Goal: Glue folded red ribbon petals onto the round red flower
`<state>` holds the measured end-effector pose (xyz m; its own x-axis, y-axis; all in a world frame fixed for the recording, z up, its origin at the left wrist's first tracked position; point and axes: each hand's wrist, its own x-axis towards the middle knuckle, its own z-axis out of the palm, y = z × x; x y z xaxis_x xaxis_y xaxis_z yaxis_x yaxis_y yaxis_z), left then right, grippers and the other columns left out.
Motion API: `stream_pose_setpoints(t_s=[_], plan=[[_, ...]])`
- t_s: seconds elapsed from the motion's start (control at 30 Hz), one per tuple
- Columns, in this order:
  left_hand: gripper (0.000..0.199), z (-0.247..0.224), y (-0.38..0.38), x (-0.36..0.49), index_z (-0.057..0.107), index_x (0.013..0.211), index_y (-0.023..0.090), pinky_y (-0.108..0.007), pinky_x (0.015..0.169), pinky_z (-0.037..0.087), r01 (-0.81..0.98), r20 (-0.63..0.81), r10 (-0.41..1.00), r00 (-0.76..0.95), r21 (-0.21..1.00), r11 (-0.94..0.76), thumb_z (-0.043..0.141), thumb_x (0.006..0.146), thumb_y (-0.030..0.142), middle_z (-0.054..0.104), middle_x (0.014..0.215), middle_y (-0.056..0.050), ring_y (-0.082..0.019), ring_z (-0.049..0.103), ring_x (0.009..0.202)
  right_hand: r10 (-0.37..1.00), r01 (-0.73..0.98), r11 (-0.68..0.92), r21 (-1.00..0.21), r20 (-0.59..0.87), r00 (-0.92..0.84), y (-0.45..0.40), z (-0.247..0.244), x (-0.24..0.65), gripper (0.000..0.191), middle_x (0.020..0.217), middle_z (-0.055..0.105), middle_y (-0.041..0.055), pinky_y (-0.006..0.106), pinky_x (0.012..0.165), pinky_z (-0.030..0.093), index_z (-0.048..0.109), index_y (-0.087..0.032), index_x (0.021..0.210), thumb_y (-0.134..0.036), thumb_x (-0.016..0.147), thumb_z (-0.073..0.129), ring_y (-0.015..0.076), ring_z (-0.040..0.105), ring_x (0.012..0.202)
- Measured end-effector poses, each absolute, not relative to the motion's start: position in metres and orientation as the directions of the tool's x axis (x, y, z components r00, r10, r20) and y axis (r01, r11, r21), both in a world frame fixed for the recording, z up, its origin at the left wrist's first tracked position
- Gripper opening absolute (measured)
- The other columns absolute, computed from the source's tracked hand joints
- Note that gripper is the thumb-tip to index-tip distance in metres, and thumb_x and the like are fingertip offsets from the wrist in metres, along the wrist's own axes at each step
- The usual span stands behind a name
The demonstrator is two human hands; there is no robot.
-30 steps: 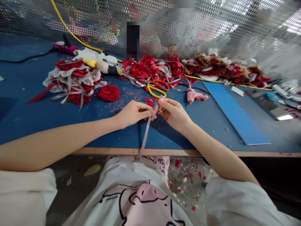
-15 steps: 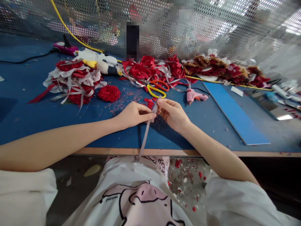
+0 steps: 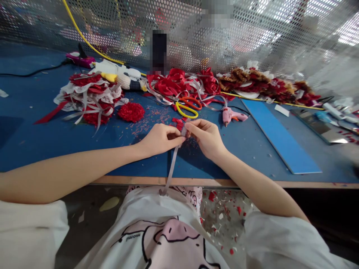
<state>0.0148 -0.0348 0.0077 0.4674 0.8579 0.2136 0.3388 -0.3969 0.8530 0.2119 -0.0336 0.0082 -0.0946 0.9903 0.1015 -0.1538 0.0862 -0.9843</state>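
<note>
A thin pale ribbon (image 3: 172, 167) hangs from my fingers over the table's front edge to my lap. My left hand (image 3: 162, 139) pinches it between thumb and fingers. Close beside, my right hand (image 3: 206, 137) is closed on the ribbon's upper part, thumb against index finger. Just behind the fingertips lies a small red ribbon piece (image 3: 177, 122). Beyond that are scissors with one yellow and one orange handle (image 3: 187, 110). The fingers partly hide the ribbon where they meet.
A red rosette (image 3: 131, 112) and a red and white ribbon pile (image 3: 92, 97) lie left. Red ribbons (image 3: 171, 83) lie behind. To the right are a pink glue gun (image 3: 232, 116) and a blue board (image 3: 280, 136). A perforated metal screen (image 3: 112, 33) stands at the back.
My right hand's fingertips have shifted slightly left and down along the ribbon, closer to my left fingertips. Both hands still hold it.
</note>
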Motion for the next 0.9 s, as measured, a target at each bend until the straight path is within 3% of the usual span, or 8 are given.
stream_pose_setpoints(t_s=[0.37,0.53,0.9], plan=[[0.025,0.0124,-0.0326,0.0153,0.077,0.086,0.016,-0.023,0.067,0.054,0.274,0.067,0.832,0.550,0.927,-0.256,0.061,0.095,0.032,0.080,0.080,-0.004,-0.013,0.071,0.069,0.992,-0.100,0.098,-0.990,0.105,-0.071,-0.0342,0.0076,0.2114,0.026,0.066,0.068,-0.0020,0.030,0.065,0.047,0.074,-0.020,0.077,-0.040,0.076,0.090,0.0103,0.059,0.062],[0.034,0.0107,-0.0304,0.0153,0.076,0.089,0.013,-0.023,0.066,0.056,0.139,0.073,0.835,0.546,0.975,-0.176,0.064,0.097,0.044,0.080,0.082,-0.007,-0.013,0.070,0.069,0.993,-0.152,0.057,-0.987,0.073,-0.096,-0.0332,0.0077,0.2116,0.026,0.069,0.070,-0.0010,0.028,0.066,0.047,0.076,-0.020,0.077,-0.040,0.073,0.093,0.0098,0.061,0.064],[0.022,0.0121,-0.0320,0.0168,0.077,0.083,0.014,-0.019,0.061,0.054,0.132,0.074,0.876,0.477,0.979,-0.154,0.068,0.092,0.032,0.077,0.075,-0.003,-0.010,0.067,0.062,0.983,-0.092,0.010,-0.996,0.027,-0.180,-0.0339,0.0066,0.2135,0.028,0.072,0.070,-0.0012,0.029,0.067,0.048,0.076,-0.019,0.078,-0.041,0.072,0.093,0.0103,0.060,0.067]])
